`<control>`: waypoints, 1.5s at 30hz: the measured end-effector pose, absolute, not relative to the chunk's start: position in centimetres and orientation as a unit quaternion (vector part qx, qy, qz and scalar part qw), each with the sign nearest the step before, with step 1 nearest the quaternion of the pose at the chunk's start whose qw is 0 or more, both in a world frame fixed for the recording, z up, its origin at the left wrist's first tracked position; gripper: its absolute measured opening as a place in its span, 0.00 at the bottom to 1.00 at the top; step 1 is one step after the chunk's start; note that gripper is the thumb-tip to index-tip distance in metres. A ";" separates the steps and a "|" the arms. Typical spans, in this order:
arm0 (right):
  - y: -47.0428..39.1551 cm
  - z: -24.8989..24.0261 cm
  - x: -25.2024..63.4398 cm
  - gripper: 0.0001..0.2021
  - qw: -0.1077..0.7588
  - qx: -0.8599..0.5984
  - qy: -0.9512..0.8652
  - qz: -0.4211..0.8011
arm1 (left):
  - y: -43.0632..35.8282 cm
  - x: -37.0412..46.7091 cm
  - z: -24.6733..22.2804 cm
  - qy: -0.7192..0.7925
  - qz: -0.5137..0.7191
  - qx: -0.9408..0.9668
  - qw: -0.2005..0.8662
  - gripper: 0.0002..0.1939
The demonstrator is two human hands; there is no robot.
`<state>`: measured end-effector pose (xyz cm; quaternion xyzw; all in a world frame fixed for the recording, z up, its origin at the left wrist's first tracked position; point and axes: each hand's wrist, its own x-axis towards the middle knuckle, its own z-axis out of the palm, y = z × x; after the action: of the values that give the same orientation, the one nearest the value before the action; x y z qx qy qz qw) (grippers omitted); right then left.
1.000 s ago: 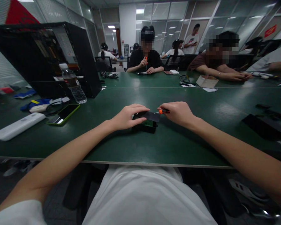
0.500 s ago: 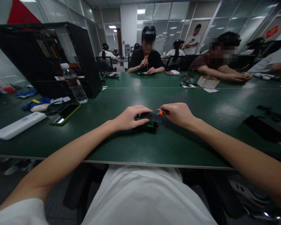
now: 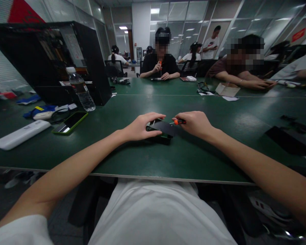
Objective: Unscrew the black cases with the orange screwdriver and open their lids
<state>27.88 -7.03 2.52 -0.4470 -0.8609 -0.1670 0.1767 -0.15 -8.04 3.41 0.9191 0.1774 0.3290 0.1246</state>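
At the frame's centre, the left hand (image 3: 141, 127) held the black case (image 3: 163, 140) between thumb and fingers, under a dark panel (image 3: 166, 128); just right, the right hand (image 3: 195, 123) gripped an orange-and-black screwdriver (image 3: 179, 121). The left thumb and fingertips stood wider apart than half a second earlier.

Black plate (image 3: 165, 127) now at a new angle

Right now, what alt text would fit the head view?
A person's left hand holds a small black box, a flat dark panel partly over it, on a green table, while the right hand holds an orange-and-black screwdriver beside the panel. A green-edged black phone lies to the left; a co-worker in black sits opposite.
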 end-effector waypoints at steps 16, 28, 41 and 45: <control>-6.7 2.3 28.4 0.13 0.124 -0.419 -0.886 -0.155 | -6.9 -1.4 3.5 0.230 0.300 0.915 0.139 0.21; -6.7 2.3 28.3 0.13 0.110 -0.429 -0.884 -0.151 | -6.8 -1.9 3.4 0.278 0.254 0.897 0.231 0.22; -6.9 2.6 28.1 0.13 0.084 -0.444 -0.881 -0.140 | -6.9 -1.8 3.5 0.272 0.244 0.901 0.233 0.21; -7.0 2.5 28.0 0.13 0.081 -0.444 -0.882 -0.137 | -7.0 -1.7 3.4 0.253 0.265 0.905 0.215 0.20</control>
<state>28.04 -6.95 2.54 -0.4439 -0.8819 -0.1366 0.0809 -1.70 -6.98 3.45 0.9054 0.2526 0.2649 0.2151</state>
